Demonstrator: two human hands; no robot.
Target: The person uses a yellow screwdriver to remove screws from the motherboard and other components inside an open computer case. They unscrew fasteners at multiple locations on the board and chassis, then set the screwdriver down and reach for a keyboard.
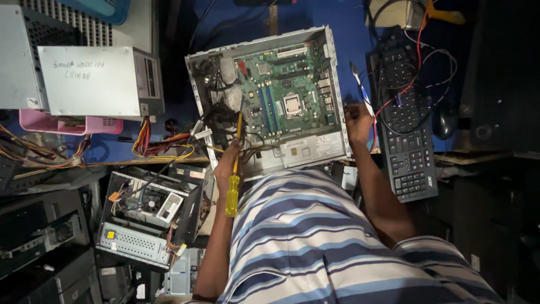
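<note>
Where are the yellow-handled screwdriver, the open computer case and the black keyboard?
yellow-handled screwdriver (232, 194): head view, on its yellow handle.
open computer case (337, 101): head view, on its right metal wall.
black keyboard (413, 163): head view, on the lower keys.

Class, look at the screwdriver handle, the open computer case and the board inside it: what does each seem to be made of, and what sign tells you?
Screwdriver handle, in the left hand: likely translucent yellow plastic, glossy. Open computer case, steadied by the right hand: apparently bare grey sheet metal, with thin folded, perforated edges. Board: green laminate, probably fibreglass, matte, studded with metal parts.
</note>
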